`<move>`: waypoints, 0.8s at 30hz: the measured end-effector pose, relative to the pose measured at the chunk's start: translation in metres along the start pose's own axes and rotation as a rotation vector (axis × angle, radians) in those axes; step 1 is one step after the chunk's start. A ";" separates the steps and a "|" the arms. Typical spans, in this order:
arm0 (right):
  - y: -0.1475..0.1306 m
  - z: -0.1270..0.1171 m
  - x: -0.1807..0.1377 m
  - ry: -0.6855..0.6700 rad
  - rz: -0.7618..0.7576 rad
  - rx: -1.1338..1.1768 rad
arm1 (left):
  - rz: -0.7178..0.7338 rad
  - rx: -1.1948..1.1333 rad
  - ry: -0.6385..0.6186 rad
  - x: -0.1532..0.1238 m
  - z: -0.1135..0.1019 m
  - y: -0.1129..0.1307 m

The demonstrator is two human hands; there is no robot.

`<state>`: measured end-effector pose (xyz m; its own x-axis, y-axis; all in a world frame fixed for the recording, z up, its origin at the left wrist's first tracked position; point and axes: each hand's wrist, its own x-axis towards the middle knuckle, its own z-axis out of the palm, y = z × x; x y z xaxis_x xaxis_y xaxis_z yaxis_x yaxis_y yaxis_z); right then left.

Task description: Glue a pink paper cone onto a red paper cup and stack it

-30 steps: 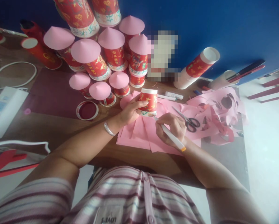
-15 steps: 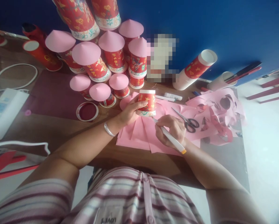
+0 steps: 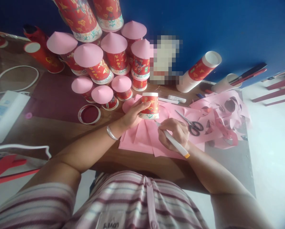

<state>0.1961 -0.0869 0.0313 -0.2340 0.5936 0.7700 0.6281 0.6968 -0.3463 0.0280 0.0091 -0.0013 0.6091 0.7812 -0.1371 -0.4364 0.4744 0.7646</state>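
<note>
My left hand (image 3: 132, 115) is closed around a small red paper cup (image 3: 150, 105) that stands upside down on pink paper sheets (image 3: 142, 136). A silver bracelet sits on that wrist. My right hand (image 3: 174, 133) grips a white pen with an orange end (image 3: 173, 142). Its tip touches the pink paper at the cup's lower rim. Scissors (image 3: 191, 122) lie just right of my right hand, on the pink paper.
Several red cups topped with pink paper cones (image 3: 101, 63) stand behind the hands. A red cup lid (image 3: 89, 114) lies left of them. Pink paper scraps (image 3: 223, 114) pile at the right. A white power strip (image 3: 4, 111) and cable lie far left. A glue stick (image 3: 177, 98) lies behind.
The pen tip has slid slightly left along the cup's rim. The cup and my left hand have hardly moved.
</note>
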 end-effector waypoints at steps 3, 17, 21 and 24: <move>0.000 0.000 0.000 0.003 0.003 -0.001 | -0.009 -0.043 0.025 0.002 -0.001 -0.001; -0.001 -0.002 0.000 -0.012 -0.001 0.007 | -0.005 0.079 0.040 -0.002 -0.001 -0.001; -0.001 -0.002 0.001 -0.030 0.000 -0.004 | 0.006 0.082 0.073 -0.004 0.001 0.000; -0.001 -0.001 0.001 -0.031 -0.001 0.004 | 0.003 0.083 0.067 -0.005 0.001 0.000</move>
<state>0.1962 -0.0875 0.0327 -0.2576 0.6055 0.7530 0.6247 0.6989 -0.3483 0.0260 0.0050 0.0004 0.5610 0.8093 -0.1738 -0.3806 0.4387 0.8141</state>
